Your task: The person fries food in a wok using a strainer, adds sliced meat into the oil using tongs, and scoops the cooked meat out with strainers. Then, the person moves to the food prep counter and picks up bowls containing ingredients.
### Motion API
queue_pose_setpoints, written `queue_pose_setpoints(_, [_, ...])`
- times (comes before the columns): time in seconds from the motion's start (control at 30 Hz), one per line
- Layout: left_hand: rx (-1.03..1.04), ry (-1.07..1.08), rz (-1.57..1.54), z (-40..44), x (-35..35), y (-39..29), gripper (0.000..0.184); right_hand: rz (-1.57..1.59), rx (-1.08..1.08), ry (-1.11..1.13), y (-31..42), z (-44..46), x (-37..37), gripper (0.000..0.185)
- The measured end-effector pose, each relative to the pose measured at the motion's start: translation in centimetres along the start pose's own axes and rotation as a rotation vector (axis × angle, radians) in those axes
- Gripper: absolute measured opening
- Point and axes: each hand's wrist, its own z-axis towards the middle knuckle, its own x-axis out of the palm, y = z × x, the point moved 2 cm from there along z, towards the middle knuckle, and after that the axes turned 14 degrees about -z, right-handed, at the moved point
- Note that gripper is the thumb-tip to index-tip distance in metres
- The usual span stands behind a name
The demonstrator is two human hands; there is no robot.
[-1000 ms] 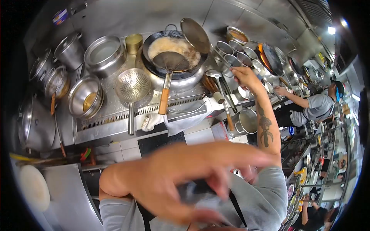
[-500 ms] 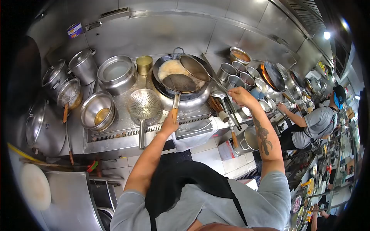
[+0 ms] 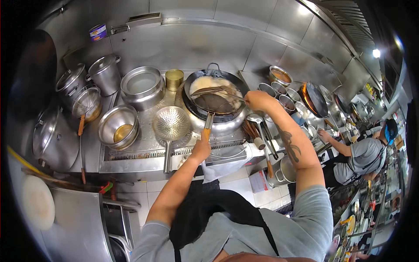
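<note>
A dark wok (image 3: 188, 84) on the stove holds pale, foaming liquid (image 3: 205, 82). My left hand (image 3: 202, 148) is closed round the wooden handle of a round mesh strainer (image 3: 214, 104), whose basket lies over the wok's near part. Closed on the thin handle of a ladle-like utensil, my right hand (image 3: 257, 100) is at the wok's right edge. That utensil's dark head (image 3: 209, 90) is seen nearly edge-on over the foam, just above the strainer. Whether the two touch, I cannot tell.
A perforated ladle (image 3: 171, 124), a steel bowl (image 3: 118, 126), a wide pot (image 3: 142, 87) and a tin (image 3: 174, 79) are left of the wok. Metal cups (image 3: 286, 103) and a flaming wok (image 3: 314, 99) stand right, near a co-worker (image 3: 362, 153). A white cloth (image 3: 227, 162) hangs in front.
My left hand came up from near the camera to the strainer's handle. My right hand moved toward the wok, and the utensil's head tilted from raised and face-on to low and nearly edge-on.
</note>
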Motion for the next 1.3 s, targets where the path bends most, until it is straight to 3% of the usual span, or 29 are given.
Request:
queue_pose_setpoints(0.2, [0.040, 0.001, -0.041, 1.0, 0.8, 0.6, 0.065, -0.021, 0.007, 0.016, 1.7, 3.0, 1.0, 0.023])
queue_pose_setpoints(0.4, [0.015, 0.013, 0.015, 0.2, -0.6, -1.6, 0.066, 0.098, 0.157, -0.080, 1.7, 3.5, 3.5, 0.021])
queue_pose_setpoints(0.5, [-0.002, 0.010, 0.047, 0.7, -1.3, -1.9, 0.065, 0.152, 0.176, -0.014, 0.4, 3.9, 5.0, 0.021])
queue_pose_setpoints(0.8, [0.020, -0.007, 0.144, 0.3, -3.8, -3.1, 0.069, 0.412, 0.176, -0.152, -2.5, -1.3, 3.3, 0.022])
queue_pose_setpoints(0.83, [0.010, -0.012, 0.169, 0.0, -4.1, -3.4, 0.069, 0.415, 0.140, -0.252, -2.7, -2.0, 3.5, 0.025])
queue_pose_setpoints(0.93, [0.041, -0.017, 0.162, -0.4, -4.6, -3.7, 0.069, 0.588, 0.262, 0.021, -2.3, -4.1, 1.5, 0.028])
queue_pose_setpoints(1.13, [-0.016, 0.016, 0.141, -0.6, -5.3, -4.4, 0.062, 0.674, 0.248, 0.112, -3.0, -4.2, 3.7, 0.028])
queue_pose_setpoints(1.3, [0.050, -0.018, 0.166, -0.5, -5.5, -4.4, 0.059, 0.566, 0.242, 0.217, -2.9, -3.2, 4.6, 0.028])
